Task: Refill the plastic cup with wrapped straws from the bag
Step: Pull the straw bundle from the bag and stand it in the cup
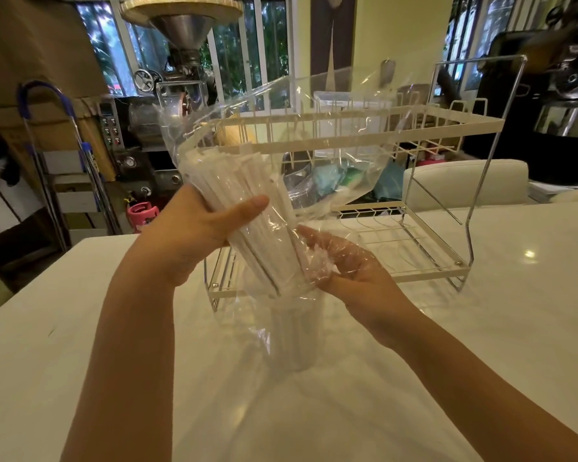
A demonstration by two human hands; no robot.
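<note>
Fingers [247,205], left hand [194,228]: curled round the bundle of wrapped straws [247,208] through the clear plastic bag [281,135], thumb across the front of the bundle. I log this hand as gripping the straws and bag together.

Fingers, right hand [344,261]: seen through the bag film, bent and bunching the plastic at the lower end of the bundle. I log this hand as pinching the bag.

Item 1, wrapped straws: white paper sleeves, many, packed in one bundle inside the bag, held above the bench [481,328], tilted with the upper ends leaning left and away from me.

Item 2, plastic bag: transparent, upper part billowing up and to the right in front of the rack; lower part hangs down between my hands toward the cup.

Item 3, plastic cup [297,341]: clear, upright on the bench, directly under the lower end of the bundle. Loose bag film drapes over it, so I cannot tell whether any straws are inside.

Item 4, dish rack [431,125]: cream two-tier wire frame, standing on the bench behind the bag.

Item 5, bench: white, glossy.

Background: metal machine with funnel hopper [181,25] at left rear; pink canister [142,215] on the floor beyond the bench edge; cream chair back [464,181] behind the rack.
</note>
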